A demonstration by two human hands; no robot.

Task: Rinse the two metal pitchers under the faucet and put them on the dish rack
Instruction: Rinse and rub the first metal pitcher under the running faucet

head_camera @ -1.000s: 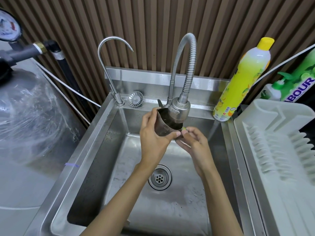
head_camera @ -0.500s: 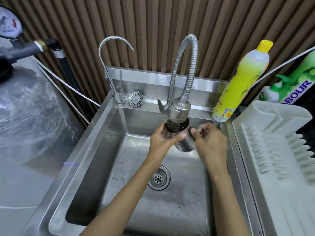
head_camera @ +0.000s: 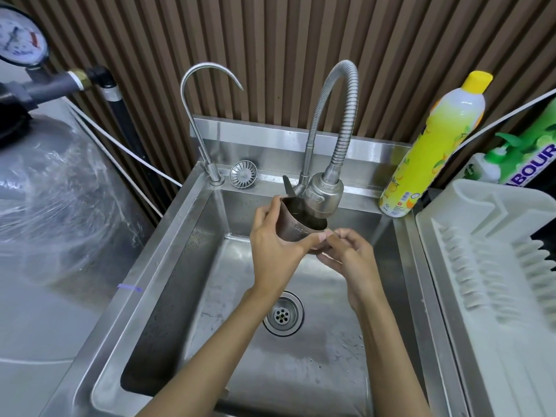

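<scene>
— What took up most of the view?
— The steel sink (head_camera: 168,281), with its basin straight below the camera. The white dish rack (head_camera: 481,266) lay on the counter just beside the sink's right rim.
— And the faucet?
— The faucet (head_camera: 346,121) arched up from the back ledge on a ribbed hose, and its spray head hung over the basin. A yellow bottle (head_camera: 430,145) stood upright at the sink's back right corner.
— Where was the pitcher?
— One metal pitcher (head_camera: 296,231) was held in the air over the basin, tilted, with its mouth right up against the spray head. The left hand (head_camera: 276,254) wrapped it from the left, fingers behind and thumb pressed across the front wall.
— And the right hand?
— The right hand (head_camera: 352,254) sat at the pitcher's lower right, fingers curled close together. Whether they gripped it, I couldn't tell.
— Anything smaller?
— The round drain (head_camera: 282,313), below the wrists.
</scene>
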